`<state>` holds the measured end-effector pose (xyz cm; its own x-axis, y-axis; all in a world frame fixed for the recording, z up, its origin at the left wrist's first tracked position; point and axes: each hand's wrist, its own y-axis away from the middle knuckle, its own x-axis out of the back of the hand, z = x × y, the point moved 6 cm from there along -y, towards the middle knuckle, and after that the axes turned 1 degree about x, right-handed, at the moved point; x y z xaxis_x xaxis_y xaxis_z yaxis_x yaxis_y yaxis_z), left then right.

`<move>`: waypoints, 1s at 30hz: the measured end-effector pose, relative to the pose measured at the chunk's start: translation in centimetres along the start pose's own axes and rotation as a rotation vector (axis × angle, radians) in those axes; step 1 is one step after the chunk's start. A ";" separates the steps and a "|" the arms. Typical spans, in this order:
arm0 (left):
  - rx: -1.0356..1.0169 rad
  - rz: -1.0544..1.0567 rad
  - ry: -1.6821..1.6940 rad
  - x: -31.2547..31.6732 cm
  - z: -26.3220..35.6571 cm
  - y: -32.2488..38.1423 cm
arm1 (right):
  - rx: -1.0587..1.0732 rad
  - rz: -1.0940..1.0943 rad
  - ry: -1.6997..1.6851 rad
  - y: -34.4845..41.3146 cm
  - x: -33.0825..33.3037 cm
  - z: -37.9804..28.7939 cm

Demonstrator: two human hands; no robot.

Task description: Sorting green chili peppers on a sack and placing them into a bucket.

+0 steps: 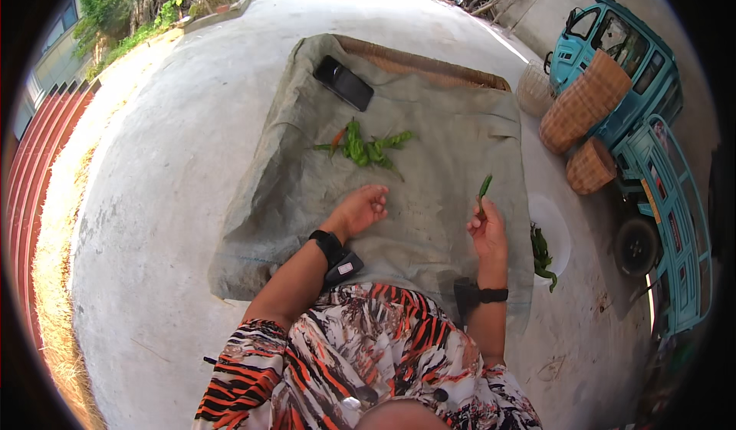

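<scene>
My right hand (pixel 489 231) grips a slender green chili pepper (pixel 485 187) near its lower end, with the pepper pointing up and away from me. My left hand (pixel 361 208) hovers over the grey-green cloth (pixel 437 165), its fingers loosely curled and no object visible in them. Beyond the left hand lies a small pile of green chili peppers (pixel 357 149), with one reddish-orange pepper (pixel 338 138) at its left side. A white basin (pixel 559 237) sits to the right of the cloth and holds more green peppers (pixel 540 252); the cloth's edge partly hides it.
A black smartphone (pixel 344 83) rests on the cloth's far left part. The cloth drapes over a woven tray or basket, its rim (pixel 420 65) showing at the back. On the right stand wicker baskets (pixel 586 102) beside a turquoise cargo tricycle (pixel 624 45). Straw (pixel 57 269) lines the left.
</scene>
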<state>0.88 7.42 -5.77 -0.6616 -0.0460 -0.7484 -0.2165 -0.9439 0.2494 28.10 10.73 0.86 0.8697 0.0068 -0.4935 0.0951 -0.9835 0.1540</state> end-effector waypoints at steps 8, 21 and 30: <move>-0.473 0.342 -0.360 -1.2 4.8 0.8 | 0.216 0.171 -0.506 -1.5 8.2 -1.6; -0.559 0.638 -1.476 -1.1 8.2 -1.4 | -0.022 -0.034 -0.087 -0.7 2.9 2.1; -0.516 0.227 -0.933 -5.7 5.4 0.3 | -0.019 -0.172 0.248 0.7 0.3 2.2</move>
<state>0.70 9.14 1.95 -0.9795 -0.1760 0.0976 0.1630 -0.9783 -0.1283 27.31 9.69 -1.07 0.9316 0.2189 -0.2901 0.2580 -0.9605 0.1037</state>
